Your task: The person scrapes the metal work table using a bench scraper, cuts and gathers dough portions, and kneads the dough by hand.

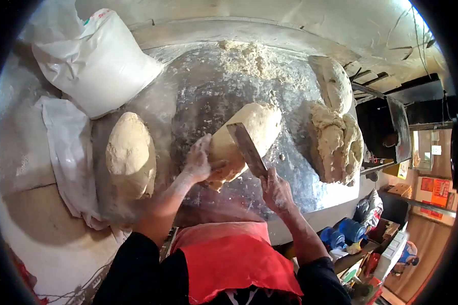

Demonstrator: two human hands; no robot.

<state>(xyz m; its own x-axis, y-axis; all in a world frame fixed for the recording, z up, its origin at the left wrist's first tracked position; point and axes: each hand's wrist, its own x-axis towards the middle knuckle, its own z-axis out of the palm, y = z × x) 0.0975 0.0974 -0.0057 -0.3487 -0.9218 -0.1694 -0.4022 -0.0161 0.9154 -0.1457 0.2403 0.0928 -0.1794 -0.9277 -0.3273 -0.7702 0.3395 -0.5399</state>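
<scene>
Centrally, we have a thick, pale cream, log-shaped dough piece lying aslant on the flour-smeared dark grey counter, its farther end up and to the right, and we take it as our landmark. Our left hand rests against the near left end of this dough piece, fingers and thumb spread apart, with flour whitening the skin. Our right hand, just to the near right of the dough piece, is wrapped round the near end of a long, flat, grey-brown rectangular blade. The blade slants up and to the left, its far end over the dough piece; whether it touches the surface, we cannot tell.

To the left of the dough piece, well apart from it, sits a smooth, pale, oval dough mound. To its right, also apart, we see a lumpy, folded cream dough heap, with a smoother rounded dough lump touching its far side. Beyond the dough piece lies a scatter of crumbly off-white flour.

Far to the left and beyond it slumps a bulging white woven sack, and nearer us on that side lies a crumpled white cloth-like sheet. On the near side of the dough piece, we wear a bright red apron.
</scene>
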